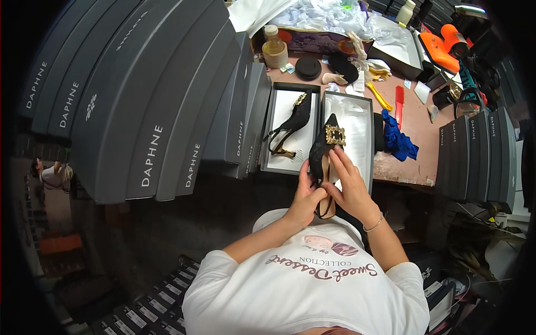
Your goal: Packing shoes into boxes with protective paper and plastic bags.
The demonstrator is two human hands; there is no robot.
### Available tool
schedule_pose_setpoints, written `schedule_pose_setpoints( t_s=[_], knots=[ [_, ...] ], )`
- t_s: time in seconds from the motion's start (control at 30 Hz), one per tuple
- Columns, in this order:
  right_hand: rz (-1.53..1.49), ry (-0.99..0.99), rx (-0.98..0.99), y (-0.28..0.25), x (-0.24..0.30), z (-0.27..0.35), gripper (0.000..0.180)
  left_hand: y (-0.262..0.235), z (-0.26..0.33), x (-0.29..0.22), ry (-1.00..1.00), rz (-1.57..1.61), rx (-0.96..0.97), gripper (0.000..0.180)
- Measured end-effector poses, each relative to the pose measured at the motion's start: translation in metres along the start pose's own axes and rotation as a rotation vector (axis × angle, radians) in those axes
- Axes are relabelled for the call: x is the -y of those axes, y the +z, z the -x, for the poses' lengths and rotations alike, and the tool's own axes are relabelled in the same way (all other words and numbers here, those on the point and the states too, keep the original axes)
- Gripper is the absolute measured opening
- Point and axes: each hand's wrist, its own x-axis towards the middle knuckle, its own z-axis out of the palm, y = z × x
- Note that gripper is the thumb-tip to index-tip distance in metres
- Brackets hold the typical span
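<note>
Between my two hands is a black pointed slingback shoe (pixel 317 160) with a square gold jewelled buckle near its toe. My left hand (pixel 305 195) is closed around its left side and heel end. My right hand (pixel 350 184) grips the other side, its fingertips on the upper just below the buckle. A matching slingback shoe (pixel 296 116) with a gold heel lies on its side in an open grey shoe box (pixel 279 163). Beside that box lies another tray or lid (pixel 363 120) lined with white tissue paper, partly under the held shoe.
Tall stacks of dark grey shoe boxes (pixel 167 106) stand at the left, with a shorter row (pixel 474 162) at the right. On the pink table are a blue cloth (pixel 397 138), a red brush (pixel 399 106), a yellow-handled tool (pixel 379 96), a black round lid (pixel 308 67) and a bottle (pixel 273 47).
</note>
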Motion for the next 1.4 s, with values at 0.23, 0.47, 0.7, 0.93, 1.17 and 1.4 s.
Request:
schedule_pose_setpoints(
  t_s=[0.23, 0.47, 0.7, 0.93, 1.17, 1.4],
  knots=[
    [0.022, 0.048, -0.237, 0.005, -0.002, 0.002, 0.06, 0.007, -0.002, 0.007, 0.075, -0.064, -0.018, 0.088],
    [0.074, -0.138, -0.188, 0.014, -0.001, 0.004, 0.036, 0.003, 0.002, 0.009, 0.17, -0.105, -0.013, 0.09],
    [0.388, -0.138, -0.291, 0.006, 0.006, -0.011, 0.046, 0.012, 0.002, 0.005, 0.195, -0.116, -0.004, 0.09],
    [0.446, -0.15, 0.022, 0.003, 0.017, 0.001, 0.05, 0.008, 0.006, 0.005, 0.101, -0.039, -0.004, 0.087],
    [0.453, -0.171, -0.168, -0.004, 0.015, -0.014, 0.021, 0.01, 0.007, 0.002, 0.15, -0.09, 0.031, 0.088],
    [0.541, -0.045, -0.108, 0.014, -0.005, -0.035, 0.009, 0.005, 0.007, 0.014, 0.154, -0.13, 0.018, 0.088]
  ],
)
